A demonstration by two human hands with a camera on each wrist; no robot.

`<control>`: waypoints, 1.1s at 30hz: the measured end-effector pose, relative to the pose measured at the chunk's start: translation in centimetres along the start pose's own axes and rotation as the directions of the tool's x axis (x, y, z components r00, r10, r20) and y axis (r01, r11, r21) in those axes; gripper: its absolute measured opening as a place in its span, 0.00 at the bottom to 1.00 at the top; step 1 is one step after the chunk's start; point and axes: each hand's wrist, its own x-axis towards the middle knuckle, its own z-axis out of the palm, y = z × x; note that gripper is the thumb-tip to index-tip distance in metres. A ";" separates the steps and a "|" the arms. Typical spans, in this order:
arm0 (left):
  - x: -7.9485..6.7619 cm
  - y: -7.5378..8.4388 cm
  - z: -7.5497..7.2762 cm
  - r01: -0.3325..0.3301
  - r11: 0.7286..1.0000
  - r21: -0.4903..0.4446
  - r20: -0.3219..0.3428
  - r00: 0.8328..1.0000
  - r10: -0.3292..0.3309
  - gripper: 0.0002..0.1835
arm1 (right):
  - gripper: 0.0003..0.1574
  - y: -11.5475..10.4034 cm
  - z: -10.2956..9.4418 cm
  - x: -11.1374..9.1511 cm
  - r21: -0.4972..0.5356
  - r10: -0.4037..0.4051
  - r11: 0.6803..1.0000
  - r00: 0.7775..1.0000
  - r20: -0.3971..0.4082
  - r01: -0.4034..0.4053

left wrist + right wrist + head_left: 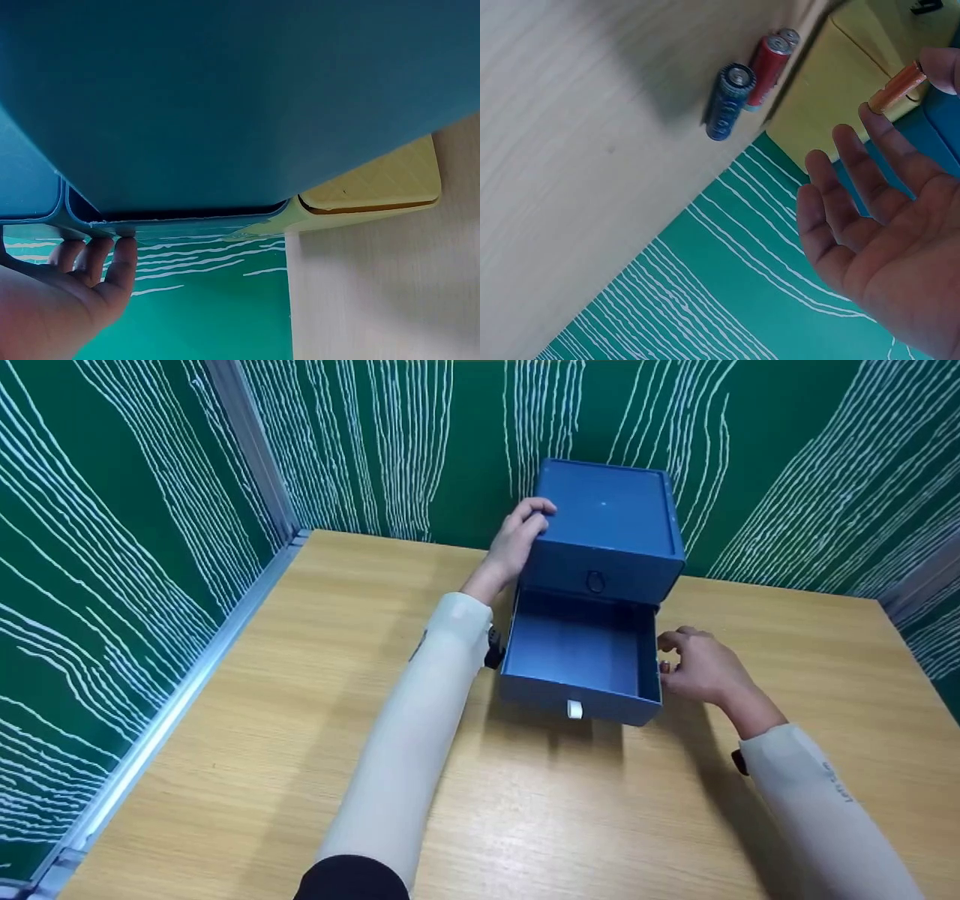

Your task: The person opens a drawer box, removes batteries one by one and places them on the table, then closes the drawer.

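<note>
A blue drawer unit (606, 502) stands near the back wall, its middle drawer (540, 684) pulled out and bare inside. At the unit's left side, my left hand (514, 540) touches it, fingertips over the top edge; in the left wrist view the fingers (120, 262) meet its side wall. My right hand (705, 666) is just right of the open drawer. Between thumb and index finger it pinches a small orange battery (897, 86), the other fingers loosely spread. A blue battery (730, 101) and a red battery (769, 67) stand on the table, a further one partly hidden behind.
Below the open drawer, the unit has a yellow bottom section (375, 180). The top drawer, closed, carries a dark ring pull (595, 581); the open one has a white tab (574, 709). A green wall (480, 450) with white wavy lines borders the wooden table (300, 682).
</note>
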 end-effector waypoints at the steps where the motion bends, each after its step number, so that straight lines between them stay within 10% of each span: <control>1: 0.0 0.0 0.0 0.004 1.000 0.002 -0.001 1.000 -0.004 0.15 | 0.26 0.0 0.1 0.0 -0.008 -0.001 1.000 1.000 -0.003 0.001; 22: -0.1 0.2 0.0 -0.004 1.000 0.000 -0.005 1.000 0.004 0.15 | 0.54 0.9 1.4 0.9 -0.073 0.074 0.995 0.996 0.054 -0.070; 33: -0.1 0.0 0.0 -0.006 1.000 -0.006 0.007 1.000 0.006 0.16 | 0.51 1.2 2.0 1.0 -0.087 0.081 0.993 0.994 0.068 -0.075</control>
